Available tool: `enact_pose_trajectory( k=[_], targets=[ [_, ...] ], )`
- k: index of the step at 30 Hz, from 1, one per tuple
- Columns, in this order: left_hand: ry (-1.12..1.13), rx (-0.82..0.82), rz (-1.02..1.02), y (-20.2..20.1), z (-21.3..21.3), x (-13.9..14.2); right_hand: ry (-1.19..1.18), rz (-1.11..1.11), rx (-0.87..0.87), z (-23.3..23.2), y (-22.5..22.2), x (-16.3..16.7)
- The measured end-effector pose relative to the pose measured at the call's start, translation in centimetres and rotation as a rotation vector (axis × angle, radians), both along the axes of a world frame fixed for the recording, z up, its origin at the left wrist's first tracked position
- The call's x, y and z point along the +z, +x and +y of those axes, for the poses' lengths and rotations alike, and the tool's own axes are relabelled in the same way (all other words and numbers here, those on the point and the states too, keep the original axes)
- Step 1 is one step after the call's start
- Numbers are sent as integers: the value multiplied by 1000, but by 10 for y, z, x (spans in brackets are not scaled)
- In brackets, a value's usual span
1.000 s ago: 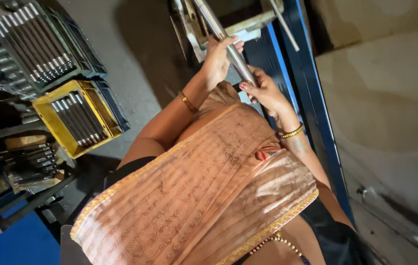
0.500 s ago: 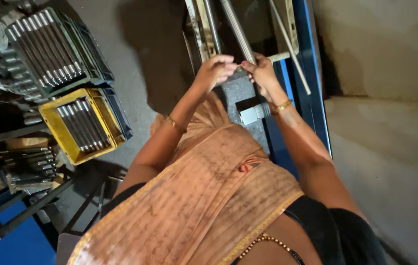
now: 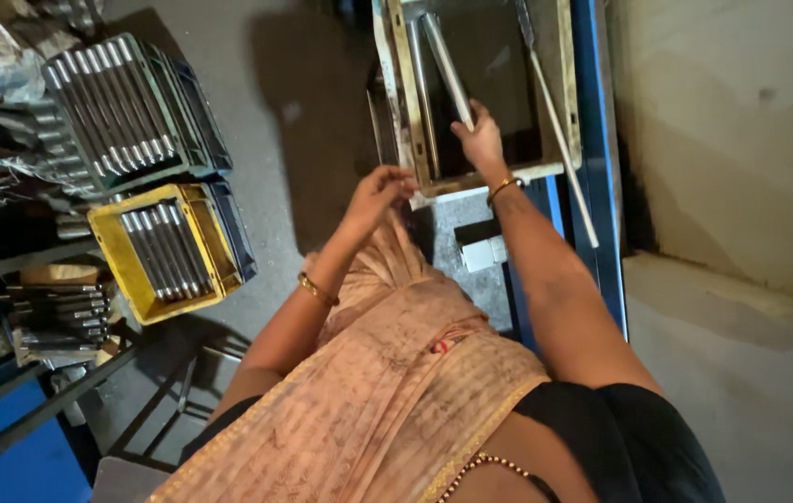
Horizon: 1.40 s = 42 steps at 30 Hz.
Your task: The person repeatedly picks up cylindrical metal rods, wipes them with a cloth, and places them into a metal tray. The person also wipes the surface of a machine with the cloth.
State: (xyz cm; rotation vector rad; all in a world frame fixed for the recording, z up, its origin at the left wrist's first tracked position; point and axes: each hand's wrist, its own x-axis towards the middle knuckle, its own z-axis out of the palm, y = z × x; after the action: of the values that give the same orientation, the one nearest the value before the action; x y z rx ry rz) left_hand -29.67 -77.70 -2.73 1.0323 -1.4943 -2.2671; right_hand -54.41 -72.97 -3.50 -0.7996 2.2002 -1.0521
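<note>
We reached into a shallow metal tray [image 3: 568, 88] with our right hand [image 3: 480, 142], its fingers closed around the near end of a long steel rod [image 3: 445, 67] that ran away from the hand toward the tray's far side. The rod lay at a slant inside the tray, seemingly gripped at its end so the length could be steered without lifting the whole weight. Our left hand [image 3: 380, 191] sat just to the left of and below the right, fingers curled against the tray's near corner and holding nothing else, apparently to steady the frame. A thinner pale rod [image 3: 560, 140] leaned across the tray to the right of the working hand. The tray rested on a blue-edged desk [image 3: 609, 270]. Well off to the left of both hands, a yellow crate [image 3: 193, 279] and a darker crate [image 3: 193, 112] each held rows of similar rods, laid side by side, presumably kept sorted within easy reach.
</note>
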Motion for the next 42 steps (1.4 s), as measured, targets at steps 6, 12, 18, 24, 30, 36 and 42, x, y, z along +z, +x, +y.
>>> enact_pose_trajectory(
  k=[6,12,18,24,30,36,42],
  targets=[
    [120,-26,-12,8,8,-3,8,205,163,10,12,-13],
    [60,-33,-34,2,2,-3,344,131,240,14,18,-26],
    [23,-35,58,-4,-1,0,420,162,243,13,22,-23],
    [46,-52,12,-1,2,0,431,179,212,17,25,-11],
    [14,-54,39,-4,-3,-2,118,460,208,22,25,-13],
    [-21,-79,47,-19,-10,10,-129,521,178,39,22,-11],
    [-81,-204,68,-43,-2,25,-208,543,82,69,25,10]
  ],
)
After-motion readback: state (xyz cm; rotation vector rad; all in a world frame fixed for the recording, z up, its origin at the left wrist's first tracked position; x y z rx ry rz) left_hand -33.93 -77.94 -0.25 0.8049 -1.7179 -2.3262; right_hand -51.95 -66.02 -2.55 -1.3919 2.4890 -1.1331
